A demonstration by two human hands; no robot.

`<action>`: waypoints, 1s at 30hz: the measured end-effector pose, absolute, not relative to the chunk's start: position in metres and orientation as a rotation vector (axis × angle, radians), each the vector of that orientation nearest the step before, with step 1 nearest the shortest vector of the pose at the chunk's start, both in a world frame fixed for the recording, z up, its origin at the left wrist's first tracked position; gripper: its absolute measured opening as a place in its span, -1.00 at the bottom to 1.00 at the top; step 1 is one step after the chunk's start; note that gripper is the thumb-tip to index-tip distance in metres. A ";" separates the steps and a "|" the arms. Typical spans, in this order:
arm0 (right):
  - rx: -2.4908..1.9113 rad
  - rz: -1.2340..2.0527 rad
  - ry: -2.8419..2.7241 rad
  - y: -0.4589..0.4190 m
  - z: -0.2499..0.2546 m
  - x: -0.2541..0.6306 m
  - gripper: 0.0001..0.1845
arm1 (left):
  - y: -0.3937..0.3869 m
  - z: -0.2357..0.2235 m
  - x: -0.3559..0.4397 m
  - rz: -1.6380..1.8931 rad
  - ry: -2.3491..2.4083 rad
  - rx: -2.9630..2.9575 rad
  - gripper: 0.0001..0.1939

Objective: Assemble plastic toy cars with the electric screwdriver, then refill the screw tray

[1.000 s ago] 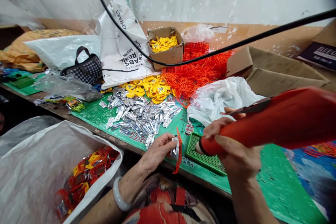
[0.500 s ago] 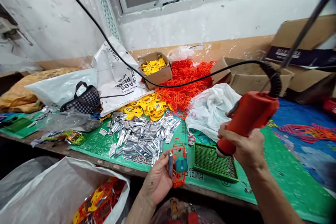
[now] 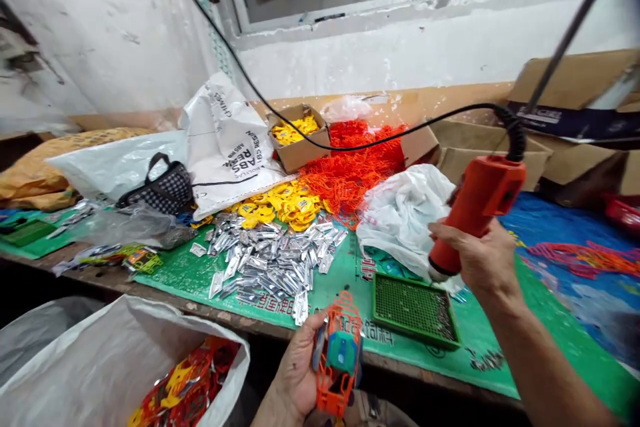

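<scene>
My left hand (image 3: 303,367) is closed on an orange plastic frame (image 3: 336,377) with a teal block (image 3: 342,351) at its middle, held just off the table's front edge. My right hand (image 3: 483,257) wraps round a red electric screwdriver (image 3: 477,207), its tip pointing down and left. Below that tip lies a green perforated tray (image 3: 410,310) with small dark screws gathered at its right end. Left of the tray spreads a heap of shiny silver strips (image 3: 273,263). The screwdriver's tip and the orange frame are well apart.
Behind the strips are yellow plastic pieces (image 3: 287,203) and a pile of orange frames (image 3: 345,173). A white plastic bag (image 3: 407,210) sits behind the tray. The black cord (image 3: 400,143) crosses overhead. An open white sack (image 3: 100,367) with red and yellow pieces stands lower left.
The screwdriver has risen up and right, away from the tray. My left hand has lowered slightly and turned the orange frame so its teal block faces up more.
</scene>
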State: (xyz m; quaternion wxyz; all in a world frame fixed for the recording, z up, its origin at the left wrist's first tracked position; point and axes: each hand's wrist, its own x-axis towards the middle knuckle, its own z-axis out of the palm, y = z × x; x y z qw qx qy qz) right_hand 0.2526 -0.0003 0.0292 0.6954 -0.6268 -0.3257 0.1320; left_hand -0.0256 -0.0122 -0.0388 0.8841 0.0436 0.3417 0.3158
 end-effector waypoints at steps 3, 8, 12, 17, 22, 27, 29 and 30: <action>-1.423 0.241 -0.700 0.007 0.030 0.266 -0.55 | -0.018 -0.041 -0.030 0.717 0.684 0.098 -0.90; -1.387 0.196 -0.705 0.016 0.033 0.274 -0.53 | -0.025 -0.043 -0.040 0.822 0.732 0.187 -0.86; -1.487 0.096 -0.719 0.008 0.035 0.265 -0.46 | -0.026 -0.042 -0.045 0.860 0.781 0.273 -0.73; -1.518 -0.210 -0.809 -0.013 0.019 0.248 -0.18 | -0.027 -0.037 -0.045 0.786 0.863 0.149 -0.77; -1.482 -0.353 -0.937 -0.042 -0.007 0.231 -0.33 | -0.027 -0.038 -0.044 0.720 0.823 0.172 -0.72; -1.503 0.103 -1.128 -0.075 -0.023 0.196 -0.75 | -0.028 -0.044 -0.038 0.729 0.735 0.260 -0.62; -1.486 0.431 -1.152 -0.087 -0.028 0.178 -0.76 | -0.030 -0.045 -0.036 0.747 0.683 0.260 -0.61; -1.477 0.581 -1.148 -0.092 -0.030 0.169 -0.73 | -0.031 -0.045 -0.035 0.755 0.662 0.259 -0.61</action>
